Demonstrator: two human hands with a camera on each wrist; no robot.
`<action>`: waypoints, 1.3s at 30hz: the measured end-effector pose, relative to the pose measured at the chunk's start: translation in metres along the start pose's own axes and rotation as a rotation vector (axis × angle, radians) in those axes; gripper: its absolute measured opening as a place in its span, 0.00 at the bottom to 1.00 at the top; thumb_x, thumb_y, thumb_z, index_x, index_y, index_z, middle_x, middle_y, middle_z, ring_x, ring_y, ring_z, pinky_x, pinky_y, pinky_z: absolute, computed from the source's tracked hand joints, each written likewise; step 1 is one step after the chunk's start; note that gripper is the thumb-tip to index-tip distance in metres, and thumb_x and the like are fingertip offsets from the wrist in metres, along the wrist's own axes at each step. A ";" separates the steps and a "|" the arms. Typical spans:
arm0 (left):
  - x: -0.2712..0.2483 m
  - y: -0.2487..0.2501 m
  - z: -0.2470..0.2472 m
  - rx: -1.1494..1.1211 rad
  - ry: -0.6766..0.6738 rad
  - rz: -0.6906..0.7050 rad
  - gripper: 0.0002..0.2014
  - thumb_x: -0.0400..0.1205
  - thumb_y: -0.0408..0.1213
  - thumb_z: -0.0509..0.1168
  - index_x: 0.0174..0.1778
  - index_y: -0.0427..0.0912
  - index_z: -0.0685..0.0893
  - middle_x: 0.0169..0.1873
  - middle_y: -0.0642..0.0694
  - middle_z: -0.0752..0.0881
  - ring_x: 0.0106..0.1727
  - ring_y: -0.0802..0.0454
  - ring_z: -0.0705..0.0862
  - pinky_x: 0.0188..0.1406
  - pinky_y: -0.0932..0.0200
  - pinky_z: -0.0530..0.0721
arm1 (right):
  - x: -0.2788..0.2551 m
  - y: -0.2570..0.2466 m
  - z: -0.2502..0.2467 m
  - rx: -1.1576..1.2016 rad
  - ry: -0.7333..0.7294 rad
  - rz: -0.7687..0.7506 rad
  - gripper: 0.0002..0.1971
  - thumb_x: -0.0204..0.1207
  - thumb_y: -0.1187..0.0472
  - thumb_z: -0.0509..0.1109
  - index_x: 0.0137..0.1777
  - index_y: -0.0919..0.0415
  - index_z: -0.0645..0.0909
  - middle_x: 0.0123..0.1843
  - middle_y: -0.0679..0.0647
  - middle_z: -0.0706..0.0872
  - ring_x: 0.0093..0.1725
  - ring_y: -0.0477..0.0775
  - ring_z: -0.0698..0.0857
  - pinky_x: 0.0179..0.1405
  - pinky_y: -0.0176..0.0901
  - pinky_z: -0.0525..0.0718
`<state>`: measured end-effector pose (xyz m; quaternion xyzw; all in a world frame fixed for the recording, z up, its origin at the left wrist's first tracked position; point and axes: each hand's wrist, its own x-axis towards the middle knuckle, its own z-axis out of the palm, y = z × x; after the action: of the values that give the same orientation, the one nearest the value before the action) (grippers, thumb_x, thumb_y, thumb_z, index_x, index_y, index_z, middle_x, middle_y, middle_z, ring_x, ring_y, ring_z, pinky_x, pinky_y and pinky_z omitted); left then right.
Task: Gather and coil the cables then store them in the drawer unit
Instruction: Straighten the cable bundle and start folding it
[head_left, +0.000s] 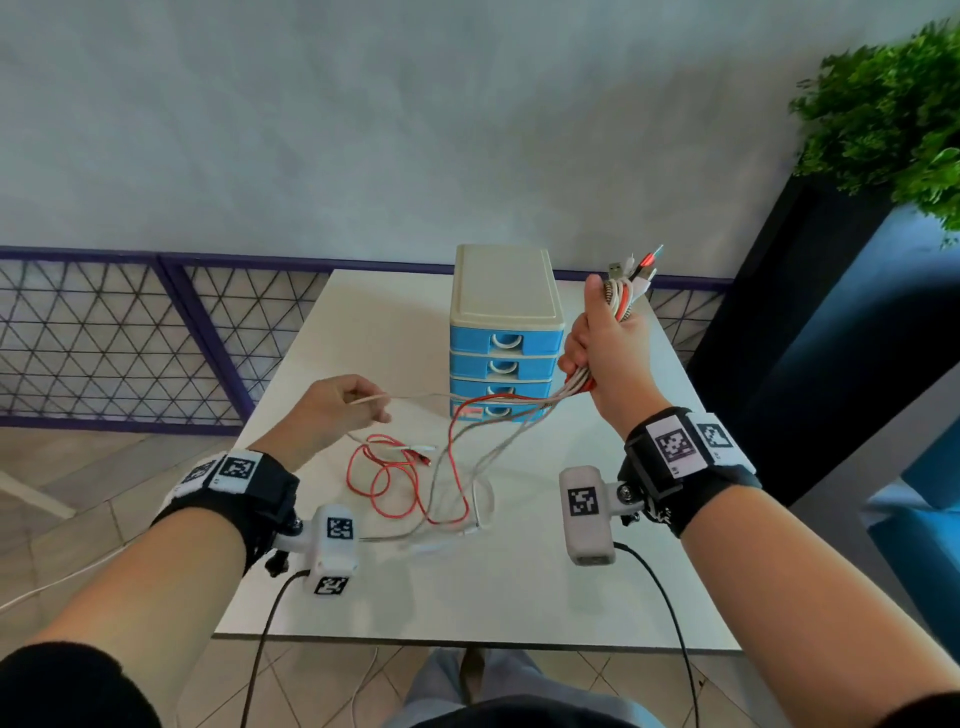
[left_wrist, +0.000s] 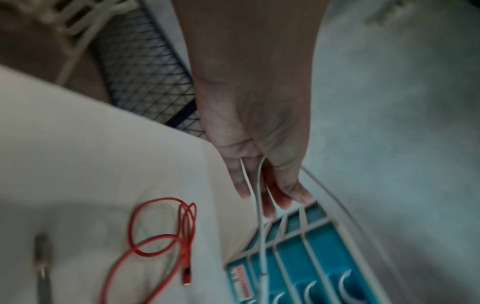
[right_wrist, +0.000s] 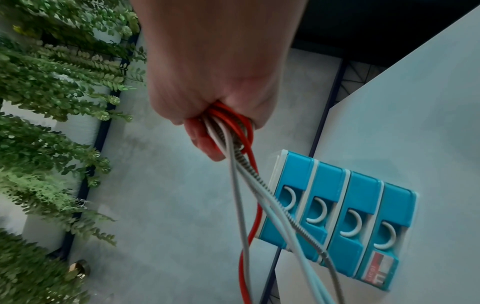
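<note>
Behind your smooth white tabletop (head_left: 395, 332) runs a purple-framed mesh fence, and the plastic drawer unit (head_left: 506, 332), cream-topped with four blue drawers, stands at the far side. From the head, your right hand (head_left: 605, 343) is fisted around the cables (head_left: 621, 296), plugs sticking up; your left hand (head_left: 332, 410) pinches a white cable (head_left: 415, 397). Red and white loops lie on the tabletop.

At your left wrist, blurred, thin white cable runs between the curled fingers (left_wrist: 270, 197).

At your right wrist, fingers (right_wrist: 205, 142) clamp red, white and braided strands.
</note>
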<state>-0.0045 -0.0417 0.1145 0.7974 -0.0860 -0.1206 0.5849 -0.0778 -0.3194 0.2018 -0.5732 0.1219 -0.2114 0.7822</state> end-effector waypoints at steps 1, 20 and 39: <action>-0.002 0.003 0.000 -0.221 -0.003 -0.053 0.03 0.82 0.27 0.64 0.42 0.36 0.81 0.31 0.41 0.84 0.29 0.57 0.87 0.38 0.68 0.87 | 0.001 0.001 -0.002 -0.007 0.016 0.001 0.21 0.83 0.49 0.64 0.31 0.55 0.63 0.19 0.47 0.63 0.16 0.46 0.65 0.16 0.36 0.71; -0.013 0.035 0.044 0.681 -0.546 -0.094 0.50 0.75 0.52 0.68 0.83 0.47 0.42 0.84 0.52 0.44 0.83 0.55 0.50 0.79 0.58 0.54 | -0.002 0.018 -0.003 -0.054 -0.053 0.072 0.22 0.82 0.44 0.63 0.31 0.55 0.65 0.19 0.47 0.66 0.17 0.47 0.68 0.21 0.40 0.74; -0.041 0.074 0.111 -0.215 -0.839 -0.089 0.13 0.87 0.39 0.52 0.38 0.42 0.74 0.20 0.54 0.73 0.25 0.58 0.77 0.53 0.59 0.85 | -0.008 0.018 -0.005 0.480 -0.071 0.250 0.20 0.83 0.47 0.62 0.32 0.55 0.68 0.21 0.46 0.63 0.17 0.42 0.61 0.13 0.33 0.65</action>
<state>-0.0758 -0.1538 0.1566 0.6169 -0.2688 -0.4675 0.5733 -0.0839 -0.3153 0.1825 -0.3590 0.1106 -0.1156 0.9195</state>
